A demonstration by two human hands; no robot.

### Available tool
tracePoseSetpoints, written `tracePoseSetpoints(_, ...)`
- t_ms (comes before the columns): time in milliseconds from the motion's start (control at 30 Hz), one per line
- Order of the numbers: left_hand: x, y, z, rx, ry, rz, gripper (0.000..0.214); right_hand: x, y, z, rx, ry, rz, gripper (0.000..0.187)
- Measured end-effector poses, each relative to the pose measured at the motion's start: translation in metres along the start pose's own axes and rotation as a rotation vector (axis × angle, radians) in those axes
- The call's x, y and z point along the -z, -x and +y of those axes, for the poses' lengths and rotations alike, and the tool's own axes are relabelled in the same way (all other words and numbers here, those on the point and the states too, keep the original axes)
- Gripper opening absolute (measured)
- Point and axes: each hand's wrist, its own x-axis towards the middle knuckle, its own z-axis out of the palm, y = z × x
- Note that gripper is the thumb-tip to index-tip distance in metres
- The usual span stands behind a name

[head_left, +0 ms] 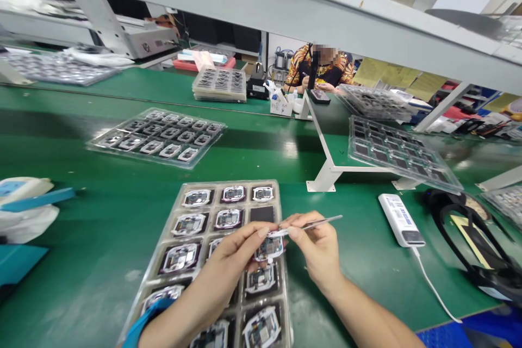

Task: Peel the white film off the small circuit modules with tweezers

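My left hand (238,250), with a blue band at the wrist, is closed on a small circuit-board module (269,249) in a white frame. It is held over the right side of a clear plastic tray (281,201). My right hand (316,247) pinches slim metal tweezers (330,219), whose rear end sticks out to the right. The fingertips of both hands meet at the module's upper edge, and the tweezers' tips are hard to make out there. Similar modules lie in the tray's compartments; one upper right compartment (263,214) shows only a dark bottom. My left forearm covers part of the tray.
Another module tray (196,160) lies behind, near stacked trays (220,86). A white-legged stand (326,171) carries a tray of dark pieces (391,147). On the right are a corded white device (402,220) and a black headband (444,234). A co-worker (302,68) sits opposite, beneath a shelf beam (261,5).
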Motion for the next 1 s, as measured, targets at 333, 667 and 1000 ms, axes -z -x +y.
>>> tracePoseSetpoints(333,0.002,-0.003,0.006,0.061,0.047,-0.005,0.029,0.006,0.000,-0.017,0.576,0.431,-0.230,0.012)
tracePoseSetpoints(667,0.003,-0.001,0.002,0.040,-0.004,0.005,0.029,0.007,0.000,-0.010,0.458,0.350,-0.172,0.006)
tracePoseSetpoints(1000,0.002,-0.002,0.002,-0.011,-0.070,-0.017,0.028,0.006,0.003,-0.010,0.353,0.301,-0.141,0.007)
